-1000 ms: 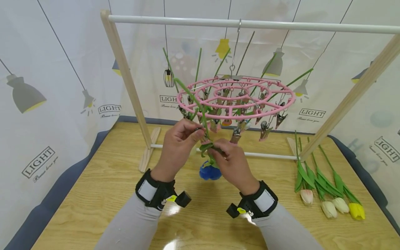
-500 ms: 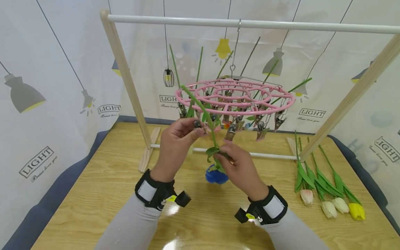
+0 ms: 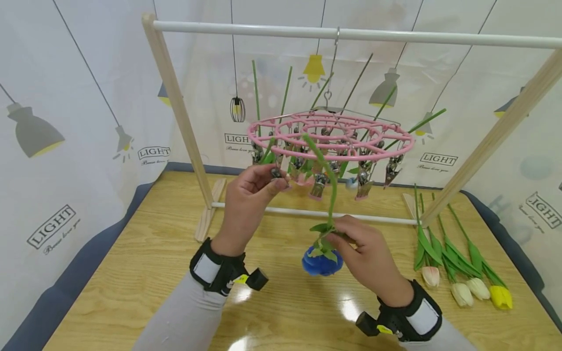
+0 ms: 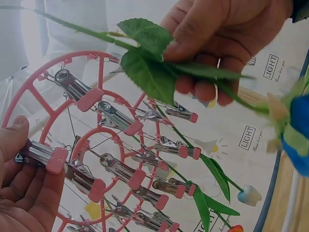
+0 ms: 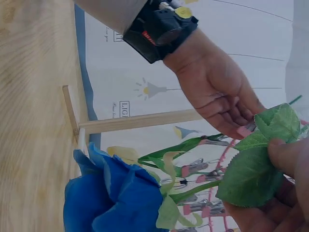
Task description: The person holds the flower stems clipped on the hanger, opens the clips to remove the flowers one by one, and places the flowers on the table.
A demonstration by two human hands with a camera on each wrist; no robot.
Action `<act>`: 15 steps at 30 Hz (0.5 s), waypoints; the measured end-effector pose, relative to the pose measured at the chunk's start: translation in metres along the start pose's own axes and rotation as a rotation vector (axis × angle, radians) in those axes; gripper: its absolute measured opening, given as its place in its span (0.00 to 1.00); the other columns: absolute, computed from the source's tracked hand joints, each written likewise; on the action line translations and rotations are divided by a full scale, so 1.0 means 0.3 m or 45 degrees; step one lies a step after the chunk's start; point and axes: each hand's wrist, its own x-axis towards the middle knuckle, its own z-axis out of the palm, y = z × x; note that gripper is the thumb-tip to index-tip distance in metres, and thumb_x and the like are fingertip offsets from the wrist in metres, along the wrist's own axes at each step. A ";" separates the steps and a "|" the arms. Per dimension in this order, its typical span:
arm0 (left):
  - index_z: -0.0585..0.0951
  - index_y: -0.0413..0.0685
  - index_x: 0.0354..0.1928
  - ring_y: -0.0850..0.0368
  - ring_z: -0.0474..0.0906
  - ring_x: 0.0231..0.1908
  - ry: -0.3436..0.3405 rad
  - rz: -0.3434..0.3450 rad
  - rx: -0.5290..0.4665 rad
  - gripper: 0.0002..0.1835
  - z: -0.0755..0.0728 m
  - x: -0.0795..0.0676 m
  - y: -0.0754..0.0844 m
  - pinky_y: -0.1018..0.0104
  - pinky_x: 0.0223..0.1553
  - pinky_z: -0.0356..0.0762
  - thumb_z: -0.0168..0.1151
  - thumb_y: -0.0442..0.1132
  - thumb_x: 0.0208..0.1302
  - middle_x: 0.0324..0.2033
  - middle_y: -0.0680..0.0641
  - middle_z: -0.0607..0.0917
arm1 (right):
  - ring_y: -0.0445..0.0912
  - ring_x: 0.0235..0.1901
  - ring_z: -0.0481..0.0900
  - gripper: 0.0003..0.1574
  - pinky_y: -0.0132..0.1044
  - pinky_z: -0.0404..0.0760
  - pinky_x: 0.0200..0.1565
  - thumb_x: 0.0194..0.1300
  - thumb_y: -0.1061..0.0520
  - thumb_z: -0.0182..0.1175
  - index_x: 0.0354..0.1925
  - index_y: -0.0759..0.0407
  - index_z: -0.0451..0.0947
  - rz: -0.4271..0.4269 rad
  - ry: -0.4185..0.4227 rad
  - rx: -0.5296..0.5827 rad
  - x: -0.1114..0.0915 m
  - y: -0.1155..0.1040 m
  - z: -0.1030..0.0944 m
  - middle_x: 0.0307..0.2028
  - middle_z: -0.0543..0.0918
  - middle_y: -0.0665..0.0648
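My right hand (image 3: pixel 366 256) pinches the leafy green stem of an artificial blue rose (image 3: pixel 322 263), whose bloom hangs downward in the head view. Serrated leaves (image 5: pixel 253 174) lie by the thumb in the right wrist view. At the left front of a round pink clip hanger (image 3: pixel 322 157), my left hand (image 3: pixel 249 202) holds a metal clip (image 4: pixel 44 157) with pink tips between thumb and fingers. The rose's stem is apart from that clip. Other flowers, stems pointing up, hang in clips of the hanger, among them a white-and-blue tulip (image 4: pixel 249 195).
A white bar (image 3: pixel 263 29) on wooden posts (image 3: pixel 177 112) carries the hanger by a metal hook. Several tulips (image 3: pixel 461 295), white, pinkish and yellow, lie on the wooden table (image 3: pixel 145 278) at the right. A printed lamp backdrop stands behind.
The right hand has drawn the blue rose away from the left hand's clip, rightward and toward me. The left hand stays nearly in place on the clip; the hanger has turned slightly.
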 end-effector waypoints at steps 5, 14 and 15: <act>0.77 0.38 0.47 0.46 0.79 0.38 -0.011 -0.014 0.020 0.17 0.000 0.002 -0.002 0.61 0.42 0.82 0.64 0.39 0.58 0.40 0.41 0.83 | 0.41 0.29 0.74 0.18 0.29 0.74 0.26 0.60 0.71 0.56 0.45 0.54 0.79 0.007 0.067 -0.006 -0.027 0.006 -0.065 0.40 0.80 0.52; 0.78 0.41 0.47 0.47 0.79 0.38 -0.006 -0.017 0.067 0.17 0.000 -0.001 0.004 0.63 0.40 0.81 0.64 0.41 0.58 0.39 0.46 0.84 | 0.41 0.21 0.70 0.15 0.30 0.67 0.20 0.62 0.70 0.55 0.46 0.61 0.78 0.211 0.265 -0.065 -0.064 0.030 -0.214 0.32 0.80 0.47; 0.78 0.41 0.47 0.47 0.79 0.38 -0.006 -0.017 0.076 0.17 0.000 0.000 0.004 0.63 0.40 0.81 0.64 0.41 0.58 0.39 0.46 0.84 | 0.41 0.22 0.71 0.15 0.30 0.68 0.20 0.62 0.69 0.55 0.47 0.61 0.78 0.255 0.280 -0.076 -0.068 0.032 -0.231 0.33 0.81 0.46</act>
